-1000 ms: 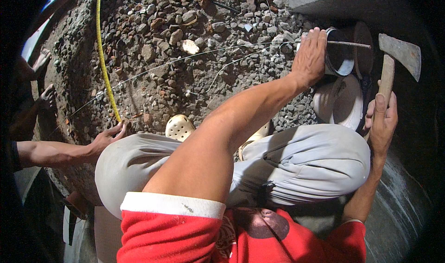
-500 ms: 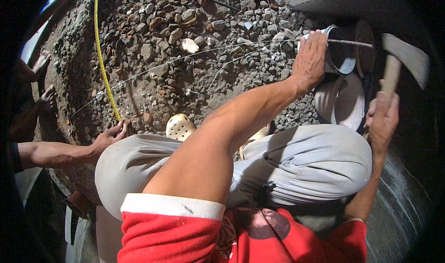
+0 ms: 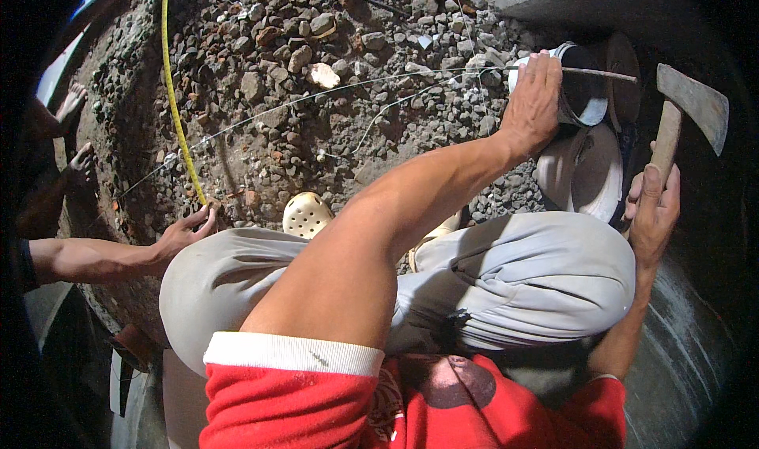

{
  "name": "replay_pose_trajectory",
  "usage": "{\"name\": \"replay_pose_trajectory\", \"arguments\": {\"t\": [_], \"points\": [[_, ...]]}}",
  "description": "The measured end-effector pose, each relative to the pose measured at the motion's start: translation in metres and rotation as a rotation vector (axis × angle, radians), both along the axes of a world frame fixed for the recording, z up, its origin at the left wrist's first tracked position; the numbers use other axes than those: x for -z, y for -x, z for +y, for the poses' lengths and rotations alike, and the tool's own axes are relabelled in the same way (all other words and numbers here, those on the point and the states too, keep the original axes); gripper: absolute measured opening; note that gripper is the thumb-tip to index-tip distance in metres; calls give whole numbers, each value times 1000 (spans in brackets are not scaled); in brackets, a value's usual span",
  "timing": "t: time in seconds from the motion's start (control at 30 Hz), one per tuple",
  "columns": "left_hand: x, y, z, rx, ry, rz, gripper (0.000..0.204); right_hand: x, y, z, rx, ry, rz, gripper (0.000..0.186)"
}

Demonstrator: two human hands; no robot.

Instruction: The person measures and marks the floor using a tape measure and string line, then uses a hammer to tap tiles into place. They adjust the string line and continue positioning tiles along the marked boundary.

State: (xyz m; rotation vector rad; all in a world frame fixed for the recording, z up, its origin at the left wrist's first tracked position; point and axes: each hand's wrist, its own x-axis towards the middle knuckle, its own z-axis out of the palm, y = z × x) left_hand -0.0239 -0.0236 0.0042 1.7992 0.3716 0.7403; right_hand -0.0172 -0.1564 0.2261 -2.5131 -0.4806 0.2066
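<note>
Head view. Clamping the right hand [image 3: 652, 216] around the lower end of the wooden handle of the hatchet hammer [image 3: 688, 109], holding the iron head up, to the right of the dark pipe end [image 3: 581, 93]. Closing the left hand [image 3: 534, 105] on the thin rod [image 3: 601, 73] crossing the pipe's mouth, beside a taut string [image 3: 316, 97] running leftward over the gravel [image 3: 316, 22].

Judging the hammer rigid and top-heavy: gripping low on the handle for swing, higher for control. Judging the rod light, stiff and thin: pinching well back from its free end.

Pressing, at far left, a co-worker's hand [image 3: 186, 228] against the yellow tape measure [image 3: 175, 117].
</note>
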Motion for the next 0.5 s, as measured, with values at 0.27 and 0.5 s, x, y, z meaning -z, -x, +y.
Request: {"name": "replay_pose_trajectory", "arguments": {"t": [0.27, 0.5], "points": [[-5, 3, 4, 111, 63, 4, 58, 8, 2, -9, 25, -48, 33, 32], [-4, 6, 2, 134, -33, 41, 55, 30, 13, -32, 154, -134, 90, 49]]}}
